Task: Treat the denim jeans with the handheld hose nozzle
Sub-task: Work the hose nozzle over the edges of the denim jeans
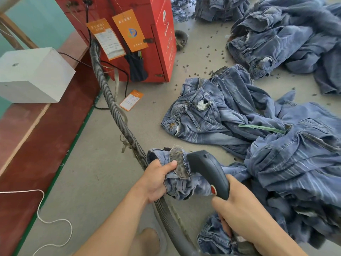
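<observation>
- A pale grey block (31, 74) sits on a dark red ledge (42, 137) at the far left, and a white cord (55, 221) snakes along the floor below it.
- A ribbed grey corrugated hose (118, 115) runs from the red metal cabinet (147, 37), where orange paper tags (130, 30) hang, down across the smooth concrete floor (92, 172) toward the person, probably feeding the tool.
- The left hand (156, 180) grips a bunched fold of the held denim jeans (177, 183), thumb pressing a frayed, worn patch (180, 163) so it faces the tool; this looks like a way of keeping the cloth taut.
- The dark, smooth plastic hose nozzle (206, 169), curved like a pistol with a red button, touches that patch.
- The right hand (243, 213) has its fingers wrapped round the nozzle handle, near and low.
- Soft, faded, crumpled jeans piles (286, 154) lie to the right, near and far, seemingly awaiting treatment, with dark lint bits (212, 61) scattered between.
</observation>
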A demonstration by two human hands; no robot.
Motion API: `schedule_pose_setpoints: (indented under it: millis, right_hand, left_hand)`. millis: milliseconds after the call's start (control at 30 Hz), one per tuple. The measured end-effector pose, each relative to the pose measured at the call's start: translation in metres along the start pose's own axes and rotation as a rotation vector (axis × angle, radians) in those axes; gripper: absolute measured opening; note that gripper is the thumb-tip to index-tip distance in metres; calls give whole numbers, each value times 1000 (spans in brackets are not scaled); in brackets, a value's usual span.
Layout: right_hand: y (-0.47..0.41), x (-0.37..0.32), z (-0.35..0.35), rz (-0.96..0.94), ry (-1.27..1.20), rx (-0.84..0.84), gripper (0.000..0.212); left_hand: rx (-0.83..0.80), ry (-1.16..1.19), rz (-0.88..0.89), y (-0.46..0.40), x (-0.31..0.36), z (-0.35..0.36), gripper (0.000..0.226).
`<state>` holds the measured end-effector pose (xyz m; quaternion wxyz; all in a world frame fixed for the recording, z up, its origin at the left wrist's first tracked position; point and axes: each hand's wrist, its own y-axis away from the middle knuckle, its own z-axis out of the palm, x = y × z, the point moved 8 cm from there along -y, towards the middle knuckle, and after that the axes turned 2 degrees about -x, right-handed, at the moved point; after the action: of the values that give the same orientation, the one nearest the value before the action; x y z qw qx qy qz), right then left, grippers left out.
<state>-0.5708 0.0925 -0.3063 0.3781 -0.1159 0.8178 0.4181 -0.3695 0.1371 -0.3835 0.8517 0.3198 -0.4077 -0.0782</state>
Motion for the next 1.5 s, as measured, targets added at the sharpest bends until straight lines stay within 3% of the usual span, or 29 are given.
schedule_pose_setpoints:
  millis: [100,233,467,600,767,867,1000,1133,1233,1400,1500]
  right_hand:
    - [11,2,-12,28,-27,35,19]
    - [14,6,-3,59,213,-50,21]
    - [6,-9,-20,-14,34,101,13]
    - [16,-7,-5,-6,228,-20,17]
    - [-5,-21,-17,-32,147,81,15]
    - [10,-15,-25,-17,42,26,16]
    - [16,-9,-9,-15,268,-72,20]
    - [-6,-18,-26,-50,151,48,12]
    - [6,-9,-43,-25,12,21,12]
    - [24,2,-11,-2,331,-118,21]
    - [9,-4,-2,-29,321,-44,18]
  left_hand:
    - [-5,-26,-5,-1,0,3,29]
    - [-51,-79,1,1,5,5,28]
    - [-62,-151,-44,6,1,0,28]
    - [-83,-184,-34,7,4,5,29]
    - [-104,-231,-79,10,-8,7,24]
    - [-103,-197,-74,9,-8,5,25]
    - [-125,-183,-85,9,-5,4,27]
    - [-177,-241,-151,14,-13,7,32]
    - [-152,-237,-129,12,-10,6,27]
    - [-91,-252,-98,5,3,2,27]
    - [-101,-202,-108,5,4,0,29]
